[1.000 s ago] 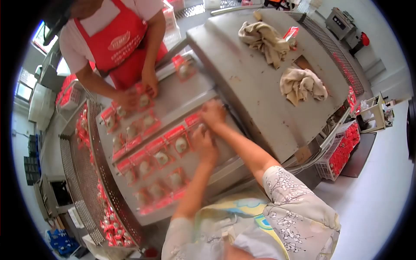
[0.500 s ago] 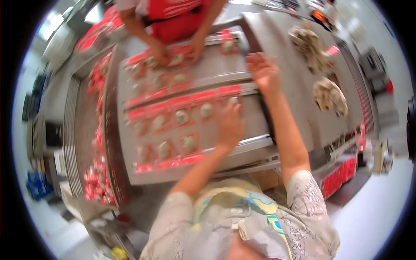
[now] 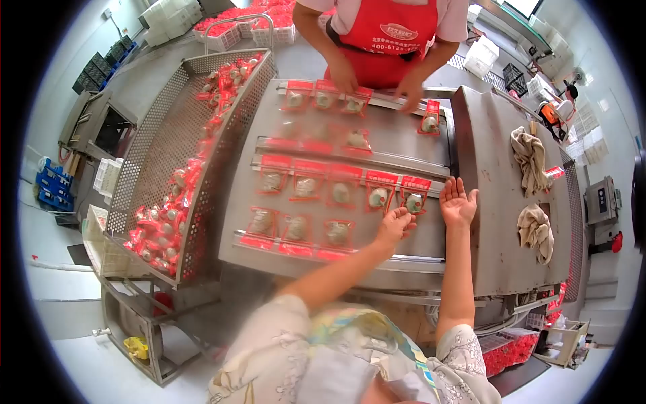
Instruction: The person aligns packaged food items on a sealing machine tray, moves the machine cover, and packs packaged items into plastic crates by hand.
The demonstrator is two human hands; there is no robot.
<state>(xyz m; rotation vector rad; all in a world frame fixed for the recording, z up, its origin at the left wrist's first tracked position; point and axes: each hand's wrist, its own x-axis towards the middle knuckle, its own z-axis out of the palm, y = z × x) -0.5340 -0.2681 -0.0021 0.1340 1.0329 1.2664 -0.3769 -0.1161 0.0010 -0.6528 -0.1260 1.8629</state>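
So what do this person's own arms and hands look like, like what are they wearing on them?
Both the left hand and right hand are ungloved, and the forearms are bare. The short, loose sleeves are pale cream-grey, printed with darker blossom-branch sprigs.

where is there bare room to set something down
Bare: grey metal cover between right hand and crumpled beige cloths; flat metal worktop between left hand and right forearm. Crowded: that worktop's left, under red-and-clear plastic packets.

Toward one o'clock, the red apron (image 3: 383,46) reads "400-612" (later digits unclear) below small Chinese characters (image 3: 396,42).
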